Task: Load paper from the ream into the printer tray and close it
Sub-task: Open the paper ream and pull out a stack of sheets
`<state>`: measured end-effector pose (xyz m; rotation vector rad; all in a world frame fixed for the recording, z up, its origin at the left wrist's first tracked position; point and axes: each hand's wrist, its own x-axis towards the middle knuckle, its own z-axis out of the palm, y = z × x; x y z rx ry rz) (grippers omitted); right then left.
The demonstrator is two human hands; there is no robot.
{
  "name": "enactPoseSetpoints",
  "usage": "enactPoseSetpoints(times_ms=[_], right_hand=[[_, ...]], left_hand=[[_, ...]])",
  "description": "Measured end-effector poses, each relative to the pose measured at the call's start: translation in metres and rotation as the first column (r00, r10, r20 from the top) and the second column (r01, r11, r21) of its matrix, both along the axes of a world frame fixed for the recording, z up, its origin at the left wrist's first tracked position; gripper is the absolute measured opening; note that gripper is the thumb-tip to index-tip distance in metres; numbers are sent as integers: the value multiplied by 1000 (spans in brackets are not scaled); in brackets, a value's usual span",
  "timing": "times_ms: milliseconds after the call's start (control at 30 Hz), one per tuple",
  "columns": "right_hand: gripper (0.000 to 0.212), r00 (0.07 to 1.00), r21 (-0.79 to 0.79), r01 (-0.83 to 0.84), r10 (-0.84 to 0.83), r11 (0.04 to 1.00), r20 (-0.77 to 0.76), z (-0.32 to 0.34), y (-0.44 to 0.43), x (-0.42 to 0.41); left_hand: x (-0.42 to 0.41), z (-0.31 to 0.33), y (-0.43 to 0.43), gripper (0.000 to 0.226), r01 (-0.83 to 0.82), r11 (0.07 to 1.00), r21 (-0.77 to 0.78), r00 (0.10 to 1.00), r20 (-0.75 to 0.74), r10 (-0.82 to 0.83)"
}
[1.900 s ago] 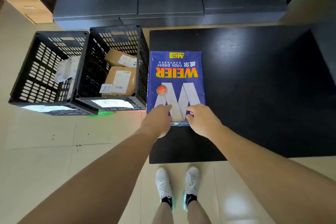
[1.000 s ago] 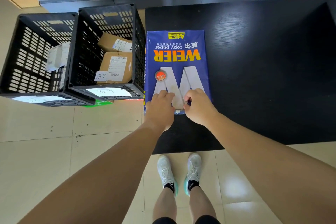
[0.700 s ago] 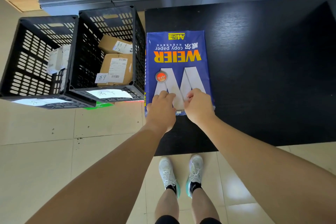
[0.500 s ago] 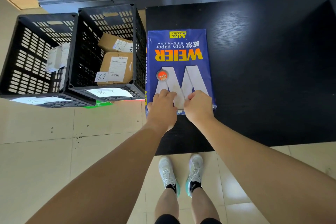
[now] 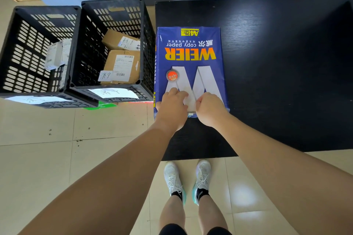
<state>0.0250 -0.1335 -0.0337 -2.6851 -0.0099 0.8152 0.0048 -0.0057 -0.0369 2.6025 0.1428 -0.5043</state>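
On the black table point(image 5: 277, 63), one ream point(image 5: 191, 57) lies as before, left hand point(image 5: 172, 108) and right hand point(image 5: 210, 109) still pinching its six-o'clock end, two crates point(image 5: 80, 86) at nine o'clock

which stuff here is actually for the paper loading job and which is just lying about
For the job:
blue paper ream, on the black table
left hand and right hand, both gripping its near end

Lying about:
two black crates
cardboard parcels in the right crate

No printer in view.
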Motion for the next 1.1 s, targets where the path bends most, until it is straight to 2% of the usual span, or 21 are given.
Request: enactPoseSetpoints(times_ms=[100, 233, 333, 433, 567, 733, 967, 1033, 1100], right_hand=[[29, 1000, 54, 14, -14, 998, 1, -5, -6, -4], [17, 999, 158, 12, -17, 987, 27, -8, -15, -11], [16, 998, 183, -15, 4, 983, 65, -7, -17, -12], [13, 993, 242, -1, -28, 970, 115, -6, -19, -13], [30, 993, 320, 31, -65, 947, 96, -7, -26, -15], [17, 979, 316, 41, -101, 948, 176, -13, -30, -16], [13, 969, 363, 38, -123, 931, 214, -10, -33, -29], [10, 969, 388, 28, -121, 921, 216, -8, -35, -37], [7, 968, 419, 17, -120, 908, 219, -8, -39, -47]], left_hand=[[2, -1, 0, 35, -26, 999, -23, 1000, 7, 26], [3, -4, 0, 23, -76, 992, -96, 996, 32, 79], [1, -7, 1, 13, -80, 991, -108, 993, 73, 89], [-4, -9, 4, 12, -48, 991, -125, 991, 120, 63], [-8, -12, 4, 13, 16, 999, -52, 989, 147, -8], [-12, -15, 2, 17, 36, 999, -5, 986, 164, -35], [-28, -11, 2, 16, 46, 994, -99, 978, 205, -25], [-37, -9, 2, 17, 88, 987, -131, 966, 254, -52], [-51, -9, 2, 19, 124, 987, -100, 945, 317, -87]])
